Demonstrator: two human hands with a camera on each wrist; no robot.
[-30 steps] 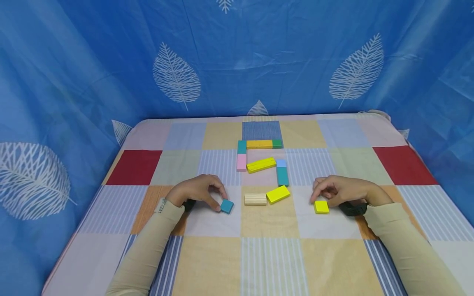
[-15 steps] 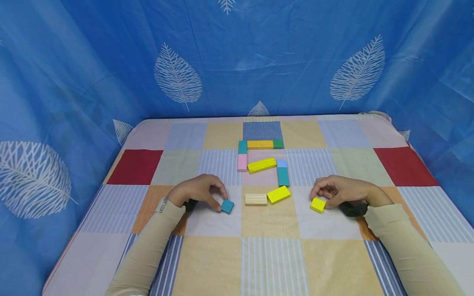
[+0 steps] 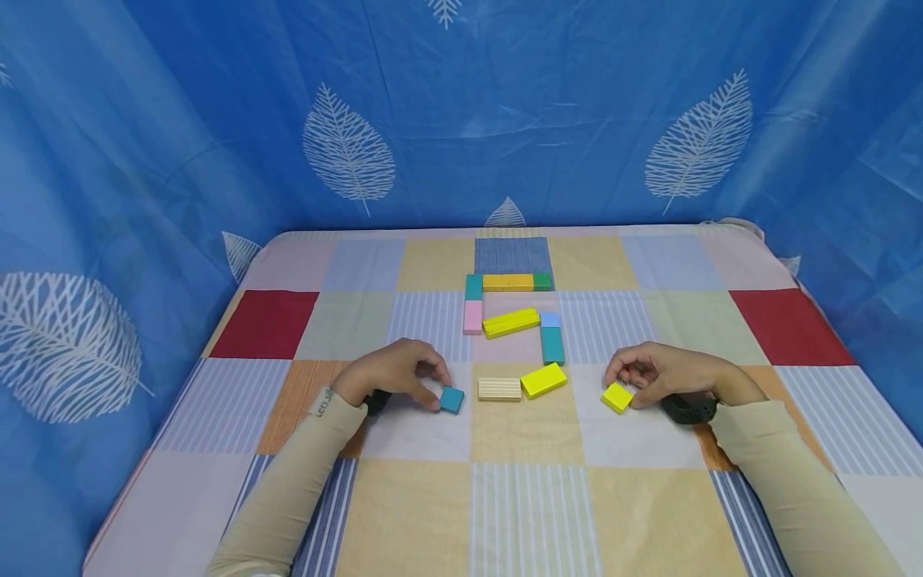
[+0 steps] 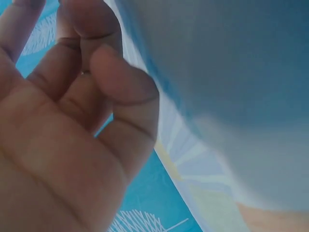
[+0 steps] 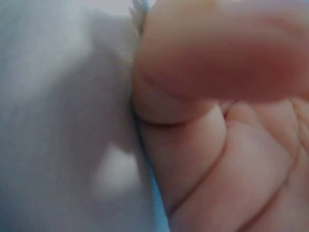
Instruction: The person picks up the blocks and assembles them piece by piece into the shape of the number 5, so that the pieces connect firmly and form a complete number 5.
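Note:
My left hand (image 3: 400, 373) holds a small teal block (image 3: 452, 400) at the table's left of centre, thumb at its near-left edge and index finger at its far edge. To the right, my right hand (image 3: 667, 375) grips a small yellow block (image 3: 617, 397) between thumb and index finger, the block turned at an angle. Both blocks are low over the patchwork cloth. In the left wrist view the left hand's curled fingers (image 4: 128, 87) fill the left side, and that block is out of sight. The right wrist view is mostly blurred fingers (image 5: 183, 96).
Between the hands lie a ridged pale wooden block (image 3: 499, 389) and a tilted yellow block (image 3: 544, 381). Farther back, teal, pink, orange, green, yellow and blue blocks form a bent line, including a long yellow block (image 3: 510, 323). A blue curtain (image 3: 505, 112) hangs behind the table.
My left hand has shifted slightly right with the teal block, which has straightened a little. The yellow block in my right hand has turned and moved slightly left.

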